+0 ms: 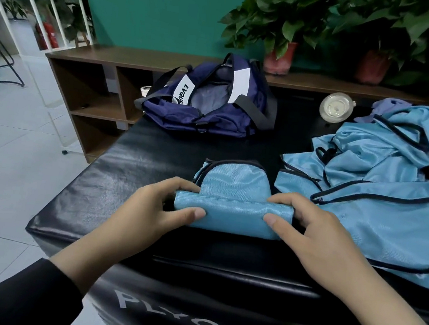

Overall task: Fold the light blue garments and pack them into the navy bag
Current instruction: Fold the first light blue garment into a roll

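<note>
Garment point(231, 213), light blue, lies on the black padded desk point(125, 178) | step: folding, near edge rolled | left hand point(148, 208) and right hand point(315, 231) fingers grasp roll ends | next: finish fold, carry to open navy bag point(204, 107) beyond | more garments point(393, 189) wait right.

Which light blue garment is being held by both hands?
The small garment at the front, its near edge rolled between left hand and right hand; the loose pile lies untouched.
</note>
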